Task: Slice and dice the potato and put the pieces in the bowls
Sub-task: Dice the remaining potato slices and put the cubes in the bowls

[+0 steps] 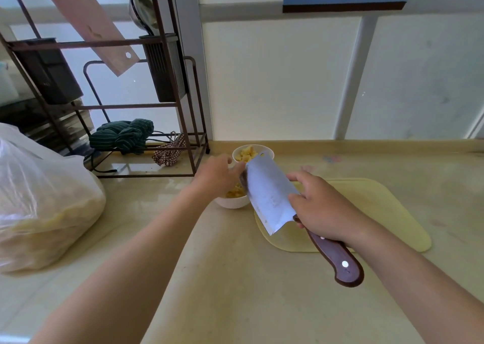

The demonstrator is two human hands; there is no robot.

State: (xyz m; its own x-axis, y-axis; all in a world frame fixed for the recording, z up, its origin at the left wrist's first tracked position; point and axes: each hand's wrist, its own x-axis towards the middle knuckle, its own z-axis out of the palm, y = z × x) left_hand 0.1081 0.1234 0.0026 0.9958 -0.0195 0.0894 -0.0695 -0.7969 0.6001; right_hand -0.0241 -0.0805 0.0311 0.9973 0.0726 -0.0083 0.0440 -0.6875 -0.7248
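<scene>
My right hand (322,207) holds the cleaver (269,194), fingers clenched round its wooden handle, with the blade tilted over the near bowl (231,203). My left hand (217,176) meets the blade's far edge above that bowl, but its fingers are partly hidden, so I cannot tell their state. Diced potato (246,154) lies in both bowls. The far bowl (271,154) stands at twelve o'clock of the near one. The cutting board (379,207) lies on the table (235,278), at three o'clock of the bowls.
</scene>
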